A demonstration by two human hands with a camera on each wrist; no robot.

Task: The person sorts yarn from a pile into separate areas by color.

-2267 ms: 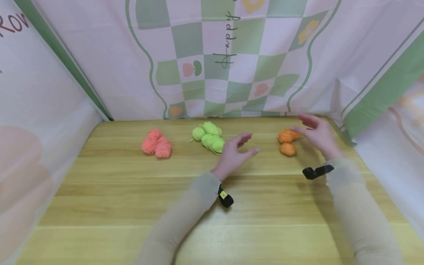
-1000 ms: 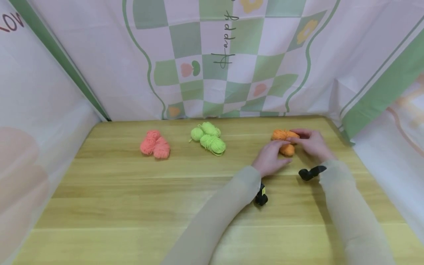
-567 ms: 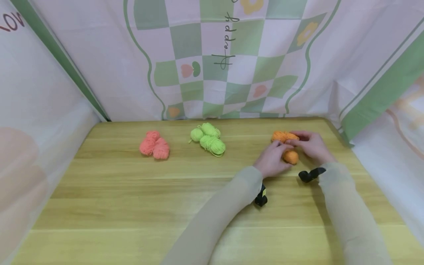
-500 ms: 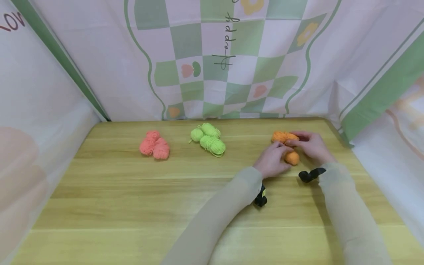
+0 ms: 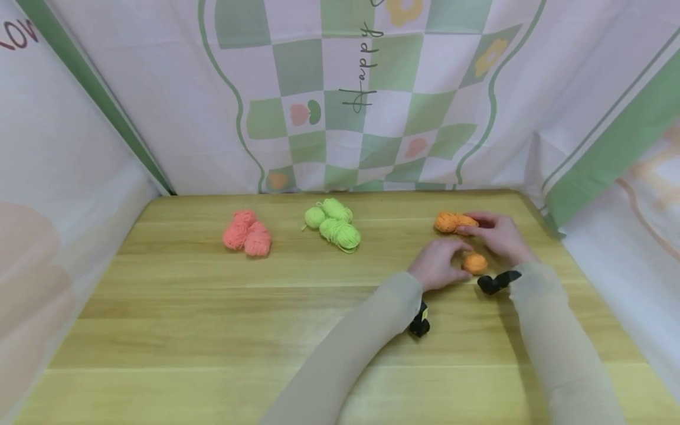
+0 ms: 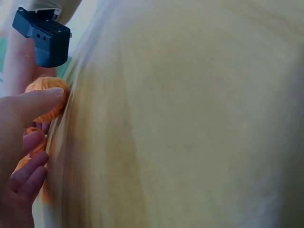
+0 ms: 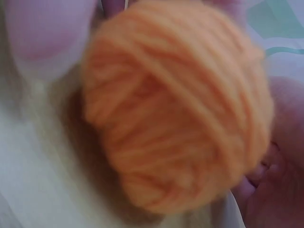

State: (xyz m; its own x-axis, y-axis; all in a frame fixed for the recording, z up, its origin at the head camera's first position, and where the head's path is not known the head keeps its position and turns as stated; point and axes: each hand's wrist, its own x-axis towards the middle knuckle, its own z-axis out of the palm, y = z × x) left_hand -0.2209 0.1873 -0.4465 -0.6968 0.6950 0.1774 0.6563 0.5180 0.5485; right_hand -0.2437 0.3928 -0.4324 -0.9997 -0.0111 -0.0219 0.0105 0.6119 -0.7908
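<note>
My left hand (image 5: pixel 438 262) holds a small orange ball of yarn (image 5: pixel 475 263) between thumb and fingers, low over the wooden table. In the left wrist view the thumb lies across that ball of yarn (image 6: pixel 50 90), and it fills much of the right wrist view as a round wound ball of yarn (image 7: pixel 180 109). Just behind it, my right hand (image 5: pixel 499 236) pinches the right end of more orange yarn (image 5: pixel 450 222), its thumb in front and its fingers behind. That yarn's right end is partly hidden by the hand.
Light green balls of yarn (image 5: pixel 334 224) lie grouped at the middle back of the table (image 5: pixel 223 330). Coral pink balls of yarn (image 5: pixel 248 234) sit together farther left. A patterned cloth (image 5: pixel 347 118) hangs upright along the table's back edge.
Both hands came to the orange yarn, the left from beside the green yarn. Since then my left hand has drawn the small orange ball nearer and to the right, away from the other orange yarn.
</note>
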